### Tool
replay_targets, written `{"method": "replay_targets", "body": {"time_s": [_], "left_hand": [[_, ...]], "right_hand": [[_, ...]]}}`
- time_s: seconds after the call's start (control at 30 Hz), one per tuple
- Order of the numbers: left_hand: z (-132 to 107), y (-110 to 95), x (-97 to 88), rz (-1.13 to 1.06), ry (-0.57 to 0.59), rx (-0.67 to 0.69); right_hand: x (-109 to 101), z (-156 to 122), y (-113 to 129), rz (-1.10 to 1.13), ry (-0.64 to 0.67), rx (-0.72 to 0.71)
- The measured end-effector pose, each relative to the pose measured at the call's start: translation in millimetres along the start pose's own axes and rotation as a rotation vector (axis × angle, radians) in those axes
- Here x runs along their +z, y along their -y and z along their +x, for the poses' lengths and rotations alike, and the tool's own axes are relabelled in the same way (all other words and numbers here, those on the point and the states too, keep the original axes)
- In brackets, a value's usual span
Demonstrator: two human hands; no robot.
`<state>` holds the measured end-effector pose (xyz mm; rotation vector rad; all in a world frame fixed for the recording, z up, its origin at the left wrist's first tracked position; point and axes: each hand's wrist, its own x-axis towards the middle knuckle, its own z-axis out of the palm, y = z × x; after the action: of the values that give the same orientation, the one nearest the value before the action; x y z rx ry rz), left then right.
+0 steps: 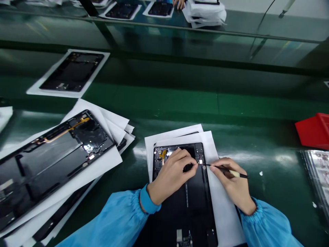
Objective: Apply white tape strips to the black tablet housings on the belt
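An open tablet housing (196, 199), black with exposed inner parts, lies on white sheets (226, 212) in front of me. My left hand (172, 175) reaches over its upper part, thumb and index finger pinched together by a small white square part (200, 162). What they pinch, if anything, is too small to make out. My right hand (232, 183) is closed around a pair of dark, thin-tipped tweezers (234, 173) with a cream section. The tips point left to the housing's right edge, close to my left fingertips and a small round part (204, 167).
To the left, more tablet housings (59, 164) are stacked with white sheets between them. Another housing (73, 71) lies farther back on paper. At right are a red bin (315, 132) and clear plastic trays (317, 175). Across the rail (164, 24), a person's hand (179, 4) shows.
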<state>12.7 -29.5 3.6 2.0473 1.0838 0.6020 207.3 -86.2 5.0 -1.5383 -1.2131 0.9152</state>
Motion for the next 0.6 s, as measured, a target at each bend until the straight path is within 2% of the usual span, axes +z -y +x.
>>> {"method": "replay_targets", "body": {"time_s": [0.2,0.5,0.6], "left_hand": [[-0.2,-0.2,0.3,0.002,-0.023,0.013],[-1.5,1.2,-0.1,0.000,0.033,0.014],[-1.3,-0.1,-0.9,0.002,0.032,0.017]], "right_hand": [[4.1,4.7,3.8,0.004,-0.082,-0.025],[10.7,14.8,1.9,-0.017,-0.041,-0.060],[9.2,13.1,2.2,-0.011,0.027,-0.075]]}}
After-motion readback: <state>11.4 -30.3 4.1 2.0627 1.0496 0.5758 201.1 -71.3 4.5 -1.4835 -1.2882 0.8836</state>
